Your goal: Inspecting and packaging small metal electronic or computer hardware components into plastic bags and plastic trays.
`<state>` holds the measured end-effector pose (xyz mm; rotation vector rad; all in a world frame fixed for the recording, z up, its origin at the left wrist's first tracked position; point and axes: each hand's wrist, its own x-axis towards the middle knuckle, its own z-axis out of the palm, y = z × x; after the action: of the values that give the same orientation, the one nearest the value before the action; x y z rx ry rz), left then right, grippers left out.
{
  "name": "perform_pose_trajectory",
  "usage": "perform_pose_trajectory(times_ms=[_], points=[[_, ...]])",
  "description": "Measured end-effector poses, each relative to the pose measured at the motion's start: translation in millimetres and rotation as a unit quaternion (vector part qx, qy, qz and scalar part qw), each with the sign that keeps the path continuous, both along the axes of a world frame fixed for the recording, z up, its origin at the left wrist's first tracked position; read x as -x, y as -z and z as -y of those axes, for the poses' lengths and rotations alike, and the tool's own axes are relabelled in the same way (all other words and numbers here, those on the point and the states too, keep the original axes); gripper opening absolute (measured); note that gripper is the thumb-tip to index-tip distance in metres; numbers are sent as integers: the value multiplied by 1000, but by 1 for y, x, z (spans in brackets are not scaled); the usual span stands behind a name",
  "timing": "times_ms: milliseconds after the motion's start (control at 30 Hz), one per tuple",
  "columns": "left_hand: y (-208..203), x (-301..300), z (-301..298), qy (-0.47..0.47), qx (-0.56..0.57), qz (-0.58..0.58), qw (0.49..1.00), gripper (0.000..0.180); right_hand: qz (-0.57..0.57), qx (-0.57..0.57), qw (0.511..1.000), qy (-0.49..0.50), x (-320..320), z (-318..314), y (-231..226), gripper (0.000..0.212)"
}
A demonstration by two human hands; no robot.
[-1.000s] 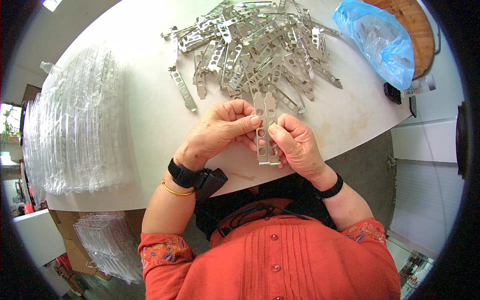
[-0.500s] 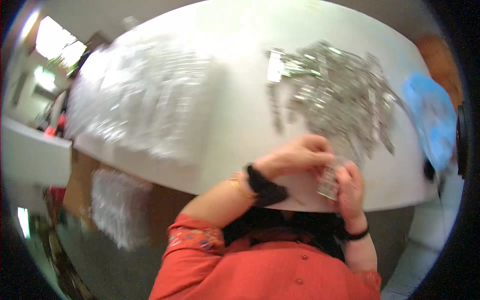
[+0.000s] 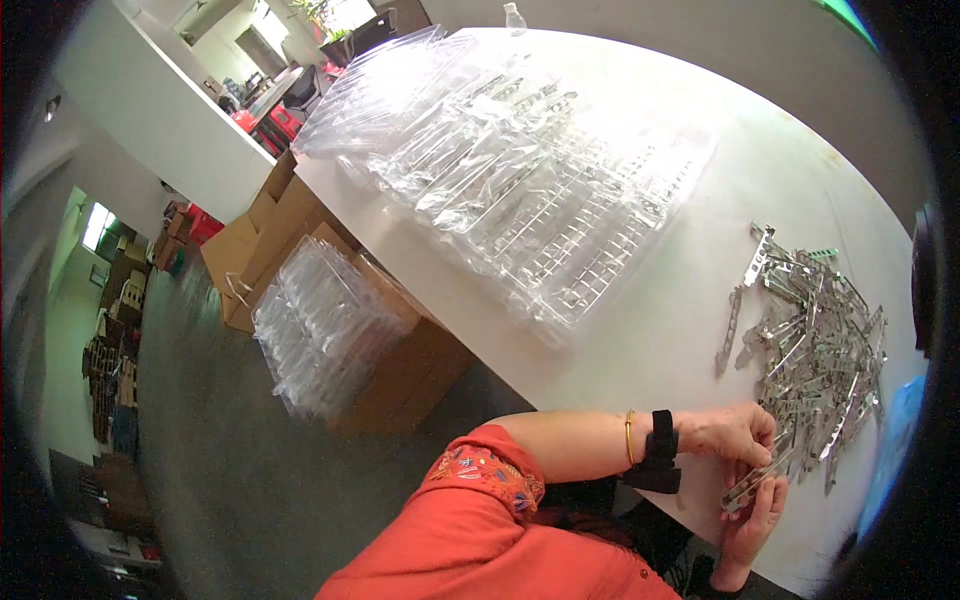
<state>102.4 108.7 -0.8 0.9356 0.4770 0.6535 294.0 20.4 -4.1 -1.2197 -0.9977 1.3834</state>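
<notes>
Thin perforated metal strips [image 3: 748, 488] lie between my two hands near the table's front edge. My left hand [image 3: 735, 433] has its fingers bent and pinched at the upper end of the strips. Below it, my right hand [image 3: 755, 522] is closed around their lower part, thumb toward the left hand. How many strips are held is hard to make out. Just beyond my hands, a tangled heap of similar metal strips [image 3: 820, 350] covers the right of the white table [image 3: 660, 345]. One strip [image 3: 728, 330] lies apart at the heap's left side.
Clear plastic trays [image 3: 560, 235], some holding metal strips in plastic wrap, spread over the table's far left. More wrapped trays [image 3: 325, 325] rest on a cardboard box [image 3: 400, 380] beside the table. A blue plastic bag [image 3: 893, 450] is at the right edge, and a small clear bottle [image 3: 514, 18] stands at the back.
The view has swung left, bringing the boxes and room further into sight and shifting the heap right. My hands stay together, still holding the metal strips.
</notes>
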Motion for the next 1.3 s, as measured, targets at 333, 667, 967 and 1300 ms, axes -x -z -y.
perform_pose_trajectory(times_ms=[333, 667, 967, 1300], points=[[7, -5, 3, -27, -27, -26, 999, 21, -10, -34, 999, -26, -2, 2, 1, 22], [10, -8, 4, -49, -66, -24, 996, 20, -7, -23, 1000, -16, 1, 2, 0, 19], [13, -11, 2, -55, -124, -57, 989, 17, -1, -32, 999, -21, 3, 3, 2, 22], [4, -10, 5, -57, -47, -30, 997, 21, -19, -25, 999, -10, -3, 3, 8, 23]])
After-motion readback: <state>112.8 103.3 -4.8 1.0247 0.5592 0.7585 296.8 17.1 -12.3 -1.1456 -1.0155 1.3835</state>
